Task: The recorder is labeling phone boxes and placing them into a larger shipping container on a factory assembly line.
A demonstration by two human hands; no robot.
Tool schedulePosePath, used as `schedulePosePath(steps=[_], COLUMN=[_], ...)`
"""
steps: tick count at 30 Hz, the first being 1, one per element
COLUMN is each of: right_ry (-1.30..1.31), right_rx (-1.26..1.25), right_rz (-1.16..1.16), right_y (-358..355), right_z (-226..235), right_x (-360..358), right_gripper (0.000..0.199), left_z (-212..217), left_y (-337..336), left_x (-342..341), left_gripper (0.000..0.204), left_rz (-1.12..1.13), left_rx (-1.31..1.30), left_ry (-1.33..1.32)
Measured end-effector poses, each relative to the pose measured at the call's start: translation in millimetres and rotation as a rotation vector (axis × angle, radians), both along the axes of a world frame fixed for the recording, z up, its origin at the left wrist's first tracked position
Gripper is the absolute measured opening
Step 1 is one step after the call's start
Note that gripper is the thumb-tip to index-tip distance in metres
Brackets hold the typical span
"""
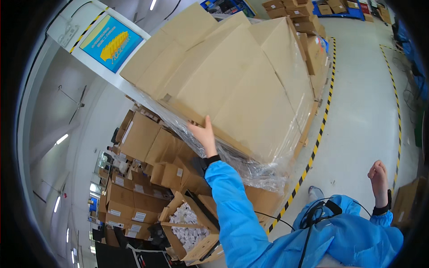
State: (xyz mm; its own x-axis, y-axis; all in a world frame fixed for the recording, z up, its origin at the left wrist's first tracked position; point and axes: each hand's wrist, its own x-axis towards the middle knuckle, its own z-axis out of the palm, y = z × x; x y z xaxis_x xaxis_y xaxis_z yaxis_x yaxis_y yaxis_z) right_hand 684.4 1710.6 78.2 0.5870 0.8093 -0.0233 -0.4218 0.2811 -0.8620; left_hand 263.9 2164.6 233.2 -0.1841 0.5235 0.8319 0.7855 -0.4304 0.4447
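Note:
A large sheet of brown cardboard (241,85), creased into panels, leans over a tall stack in front of me. My left hand (205,137) is at its lower left edge, thumb against the near face and fingers bent round the rim, their tips partly hidden. Clear plastic film (250,170) hangs crumpled along that edge, just below the hand. Off to the right, away from the stack, my right hand (379,178) is raised with its fingers curled in; nothing shows in it. Both arms wear blue sleeves with black wristbands.
Left of the stack are several cardboard boxes (120,201) and an open divided box (193,251) of small white pieces. A white frame with a blue screen (111,43) stands upper left. Yellow-black tape (322,127) edges the floor aisle. A black cable (306,241) crosses my body.

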Motion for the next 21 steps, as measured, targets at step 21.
schedulePosePath(steps=[21], right_ry=[-0.068], right_rx=[-0.084], right_rz=[0.561], right_y=[437], right_z=[29], right_x=[145], right_gripper=[0.012], left_z=[-460], left_y=[-367], left_x=[-9], left_gripper=[0.048], left_rz=[0.677], left_rx=[-0.131], left_ry=[-1.254])
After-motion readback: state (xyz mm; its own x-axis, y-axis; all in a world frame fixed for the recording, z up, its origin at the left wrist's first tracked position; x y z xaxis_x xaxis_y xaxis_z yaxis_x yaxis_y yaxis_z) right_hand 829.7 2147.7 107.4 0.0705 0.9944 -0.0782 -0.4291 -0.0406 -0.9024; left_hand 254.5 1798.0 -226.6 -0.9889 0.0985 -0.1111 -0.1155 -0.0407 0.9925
